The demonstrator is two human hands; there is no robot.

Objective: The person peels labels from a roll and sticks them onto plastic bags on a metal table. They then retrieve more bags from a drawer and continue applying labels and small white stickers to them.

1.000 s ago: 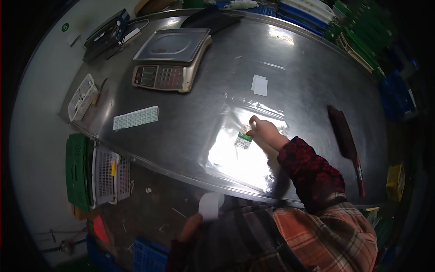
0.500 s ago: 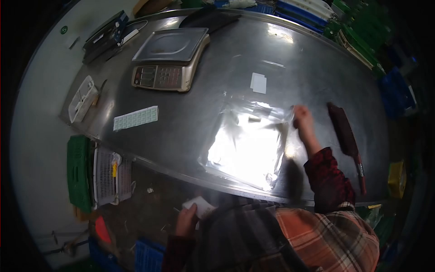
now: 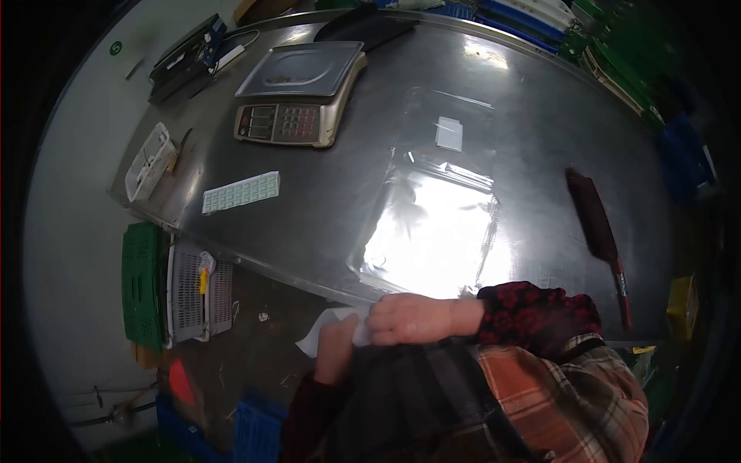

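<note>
Currently, we have white paper (image 3: 312,338) between our two hands, near the metal table's (image 3: 328,224) edge; our left hand (image 3: 336,347) is clamped on it, with a flap showing left of those fingers; our right hand (image 3: 413,319) has its fingers curled together against the other end (whether they pinch it, we cannot tell); beyond our right fingers lies shiny clear plastic (image 3: 432,231); farther out, small white cards (image 3: 449,134); well to their right, a red-handled brush (image 3: 593,216).
</note>
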